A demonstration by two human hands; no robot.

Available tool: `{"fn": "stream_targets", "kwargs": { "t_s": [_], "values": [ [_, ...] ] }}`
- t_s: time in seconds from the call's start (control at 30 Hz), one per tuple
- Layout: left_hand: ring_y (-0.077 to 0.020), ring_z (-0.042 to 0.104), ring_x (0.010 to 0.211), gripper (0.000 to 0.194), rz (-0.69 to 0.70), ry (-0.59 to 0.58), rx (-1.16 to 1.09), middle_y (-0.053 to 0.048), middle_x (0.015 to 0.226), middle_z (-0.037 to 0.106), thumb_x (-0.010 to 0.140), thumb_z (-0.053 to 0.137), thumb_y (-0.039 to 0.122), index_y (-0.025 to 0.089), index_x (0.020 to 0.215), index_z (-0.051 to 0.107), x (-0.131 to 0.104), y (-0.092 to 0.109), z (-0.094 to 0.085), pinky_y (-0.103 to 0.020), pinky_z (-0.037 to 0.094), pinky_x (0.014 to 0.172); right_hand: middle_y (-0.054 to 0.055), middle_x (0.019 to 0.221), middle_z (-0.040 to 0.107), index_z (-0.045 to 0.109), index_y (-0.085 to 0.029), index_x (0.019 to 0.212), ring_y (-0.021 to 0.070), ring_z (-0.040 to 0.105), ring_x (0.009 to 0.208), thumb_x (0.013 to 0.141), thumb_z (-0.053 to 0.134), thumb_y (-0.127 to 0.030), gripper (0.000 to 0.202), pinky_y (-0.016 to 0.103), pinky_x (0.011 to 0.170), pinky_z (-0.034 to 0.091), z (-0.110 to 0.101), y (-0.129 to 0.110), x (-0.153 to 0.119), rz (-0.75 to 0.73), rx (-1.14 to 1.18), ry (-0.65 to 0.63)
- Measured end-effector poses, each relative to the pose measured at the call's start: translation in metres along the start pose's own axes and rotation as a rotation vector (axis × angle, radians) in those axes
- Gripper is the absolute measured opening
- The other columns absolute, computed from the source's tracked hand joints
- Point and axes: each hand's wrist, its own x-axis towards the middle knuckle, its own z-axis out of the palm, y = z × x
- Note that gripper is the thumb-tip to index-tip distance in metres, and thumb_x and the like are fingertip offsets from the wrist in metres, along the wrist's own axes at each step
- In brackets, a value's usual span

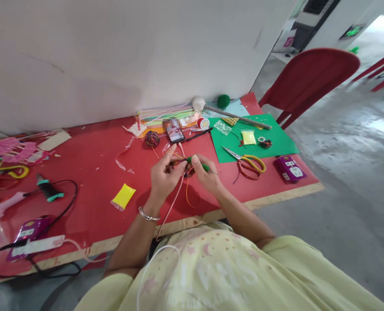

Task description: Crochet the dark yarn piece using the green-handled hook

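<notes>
My right hand [204, 172] is closed around a green-handled crochet hook [206, 167]. My left hand [166, 172] pinches multicoloured yarn [178, 154] close to the hook's tip; the small dark work between the fingers is mostly hidden. An orange strand [188, 194] loops down below the hands onto the red table. Behind my left hand lies a ball of multicoloured yarn [152, 138], with a phone [175, 134] beside it. To the right of my right hand are open scissors [247, 163] with yellow and red handles.
A green sheet [222, 151] carries a yellow packet [248, 137]. Another yellow packet [123, 196] lies left of my hands. A purple box [290, 169] sits near the right edge. A glue gun [5, 206] and black cord lie at left. A red chair [312, 82] stands behind right.
</notes>
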Motion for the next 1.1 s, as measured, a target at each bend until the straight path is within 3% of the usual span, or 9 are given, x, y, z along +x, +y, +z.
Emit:
{"fn": "stream_targets", "kwargs": {
  "t_s": [0.17,0.27,0.37,0.53,0.67,0.83,0.9,0.97,1.1],
  "values": [
    [-0.0101,0.055,0.065,0.053,-0.124,-0.071,-0.116,-0.002,0.083,0.070,0.091,0.069,0.040,0.022,0.140,0.064,0.007,-0.001,-0.011,-0.023,0.045,0.060,0.001,0.072,0.063,0.063,-0.018,0.076,0.0094,0.061,0.060,0.096,0.053,-0.061,0.049,0.021,0.052,0.049,-0.005,-0.001,-0.001,-0.043,-0.061,0.032],
    [-0.0115,0.060,0.072,0.061,-0.114,-0.145,-0.123,-0.002,0.087,0.072,0.083,0.077,0.033,0.022,0.142,0.063,0.012,-0.001,-0.013,-0.023,0.047,0.064,0.000,0.066,0.063,0.064,-0.018,0.079,0.0097,0.060,0.052,0.093,0.052,-0.068,0.053,0.020,0.043,0.044,-0.005,0.000,-0.001,0.066,0.004,0.026],
    [-0.0115,0.061,0.070,0.064,-0.103,-0.142,-0.110,-0.004,0.089,0.075,0.079,0.078,0.027,0.022,0.141,0.063,0.015,0.002,-0.013,-0.022,0.047,0.062,0.001,0.065,0.065,0.064,-0.018,0.081,0.0126,0.065,0.053,0.089,0.054,-0.072,0.056,0.021,0.042,0.046,-0.004,0.000,0.000,0.138,0.106,0.024],
    [-0.0104,0.056,0.060,0.060,-0.109,-0.084,-0.140,-0.004,0.086,0.077,0.071,0.082,0.019,0.021,0.130,0.072,0.023,0.011,-0.014,-0.022,0.042,0.053,0.001,0.064,0.064,0.065,-0.019,0.078,0.0115,0.061,0.055,0.090,0.056,-0.068,0.052,0.024,0.050,0.049,-0.005,-0.003,0.001,0.012,0.078,0.105],
    [-0.0122,0.061,0.066,0.055,-0.109,-0.097,-0.176,-0.002,0.081,0.075,0.071,0.083,0.021,0.020,0.125,0.074,0.039,0.017,-0.019,-0.023,0.047,0.060,0.002,0.067,0.065,0.066,-0.019,0.078,0.0127,0.062,0.056,0.093,0.054,-0.066,0.051,0.027,0.053,0.051,-0.007,-0.005,0.010,-0.116,0.089,0.098],
    [-0.0199,0.069,0.084,0.018,-0.051,-0.094,-0.214,-0.007,0.082,0.075,0.068,0.085,0.022,0.016,0.084,0.081,0.065,0.030,-0.030,-0.031,0.054,0.076,0.003,0.066,0.067,0.069,-0.018,0.079,0.0146,0.064,0.057,0.094,0.052,-0.065,0.052,0.029,0.055,0.052,-0.007,-0.015,0.041,-0.196,0.098,0.005],
    [-0.0227,0.069,0.093,0.011,-0.008,-0.073,-0.227,-0.008,0.084,0.075,0.067,0.085,0.021,0.016,0.076,0.079,0.074,0.035,-0.034,-0.034,0.055,0.083,0.003,0.065,0.067,0.069,-0.018,0.078,0.0143,0.064,0.055,0.094,0.052,-0.066,0.053,0.028,0.053,0.051,-0.003,-0.022,0.055,-0.212,0.085,-0.027],
    [-0.0225,0.070,0.095,0.014,0.033,-0.030,-0.247,-0.008,0.084,0.076,0.067,0.085,0.019,0.017,0.081,0.080,0.080,0.037,-0.039,-0.035,0.055,0.087,0.003,0.065,0.068,0.069,-0.018,0.078,0.0138,0.064,0.054,0.094,0.052,-0.065,0.052,0.027,0.051,0.051,0.004,-0.028,0.067,-0.230,0.085,-0.038],
    [-0.0184,0.069,0.083,0.047,0.037,0.059,-0.289,-0.005,0.086,0.075,0.068,0.085,0.018,0.020,0.114,0.078,0.087,0.035,-0.048,-0.031,0.057,0.077,0.001,0.059,0.067,0.069,-0.020,0.080,0.0141,0.064,0.049,0.093,0.054,-0.064,0.048,0.026,0.046,0.051,0.018,-0.038,0.082,-0.185,0.114,-0.072]
  ]
}}
